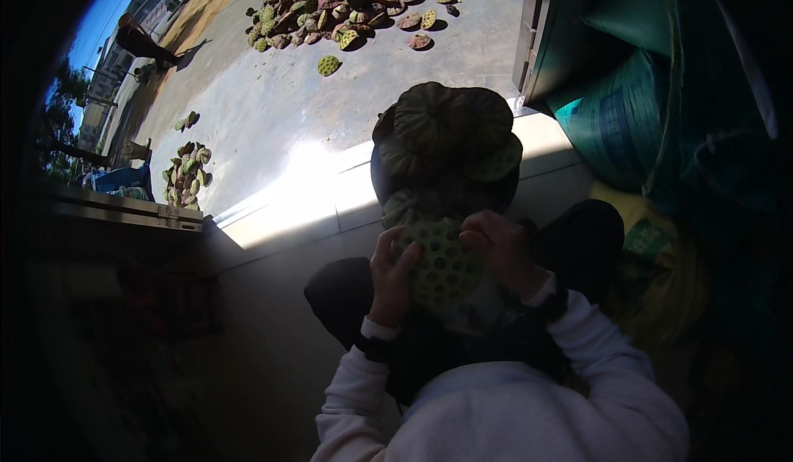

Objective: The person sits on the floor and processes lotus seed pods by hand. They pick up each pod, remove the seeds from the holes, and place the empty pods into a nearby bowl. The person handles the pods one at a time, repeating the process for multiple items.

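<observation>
Between my hands, above my lap, is a green lotus seed pod [446, 273], its flat face with many dark holes turned up toward me. My left hand [391, 273] grips its left edge, with the thumb lying on the face. At the upper right edge of the pod, my right hand [501, 251] has its fingers curled in, thumb and forefinger pressed together; whether a seed is between them is too dark to see. Just beyond my hands, a dark round container [378, 173] is heaped with more lotus pods [438, 123]. Something pale [487, 309] lies under the held pod, hard to make out.
A large pile of lotus pods [339, 3] lies on the sunlit concrete outside the doorway, with a smaller pile [187, 173] at left. Green woven sacks [611, 123] and a yellow sack [661, 272] stand at my right. A person [140, 40] is far off at upper left.
</observation>
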Motion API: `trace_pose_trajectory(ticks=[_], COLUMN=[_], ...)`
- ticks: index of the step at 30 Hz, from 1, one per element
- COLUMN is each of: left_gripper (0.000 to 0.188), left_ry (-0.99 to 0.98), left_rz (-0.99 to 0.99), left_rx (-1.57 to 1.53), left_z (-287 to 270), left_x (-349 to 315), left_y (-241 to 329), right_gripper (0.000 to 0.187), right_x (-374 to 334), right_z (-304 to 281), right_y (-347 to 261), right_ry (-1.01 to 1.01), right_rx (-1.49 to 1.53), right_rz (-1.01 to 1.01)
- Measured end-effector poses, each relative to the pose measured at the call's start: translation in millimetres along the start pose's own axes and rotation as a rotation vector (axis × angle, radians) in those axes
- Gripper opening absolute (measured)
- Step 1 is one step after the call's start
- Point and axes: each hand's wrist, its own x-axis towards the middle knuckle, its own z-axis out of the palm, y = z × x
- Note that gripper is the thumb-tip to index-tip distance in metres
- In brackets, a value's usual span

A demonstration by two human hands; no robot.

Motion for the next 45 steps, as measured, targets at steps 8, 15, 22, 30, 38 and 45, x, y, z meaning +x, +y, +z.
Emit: trace_pose_trajectory(ticks=[8,15,22,30,38,45], left_gripper=[0.036,0.037,0.043,0.056,0.057,0.061], left_ry=[-0.091,-0.096,-0.273,-0.078,-0.113,-0.113], left_rz=[-0.016,-0.005,-0.002,-0.126,-0.173,-0.213], left_rx=[0.054,0.187,0.439,0.102,-0.153,-0.346], left_z=[-2,-3,4,10,14,10], left_x=[1,2,5,-11,-15,-15], left_y=[5,16,24,20,5,-4], right_gripper=[0.026,0.028,0.031,0.035,0.036,0.027], right_x=[1,16,8,3,-1,4], right_z=[9,-19,5,16,17,20], right_y=[1,9,4,22,10,17], right_ry=[-0.155,-0.281,-0.395,-0.091,0.004,0.014], right_rx=[0.413,0.841,0.273,0.246,0.690,0.721], right_rz=[0.297,0.743,0.383,0.463,0.693,0.623])
